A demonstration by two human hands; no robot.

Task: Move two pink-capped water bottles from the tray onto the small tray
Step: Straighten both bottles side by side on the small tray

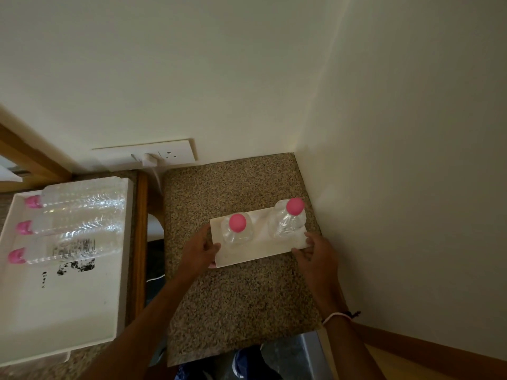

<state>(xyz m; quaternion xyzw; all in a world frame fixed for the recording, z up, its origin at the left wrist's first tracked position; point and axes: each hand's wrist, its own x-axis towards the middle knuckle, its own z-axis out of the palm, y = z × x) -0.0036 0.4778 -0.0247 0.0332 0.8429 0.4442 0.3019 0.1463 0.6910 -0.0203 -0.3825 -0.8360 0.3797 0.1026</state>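
Standing upright on the small tray — two pink-capped bottles, hands gripping

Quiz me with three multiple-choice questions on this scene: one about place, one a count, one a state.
1. Where is the small white rectangular tray?
A. on the speckled stone counter
B. on the floor
C. inside the large white tray

2. How many clear pink-capped plastic bottles lie in the large tray?
A. one
B. three
C. five

3. How do the two bottles on the small tray stand?
A. upright
B. on their sides
C. stacked

Key: 1 A, it rests on the counter, left hand and right hand at its ends; 2 B, three caps show; 3 A, caps point up.
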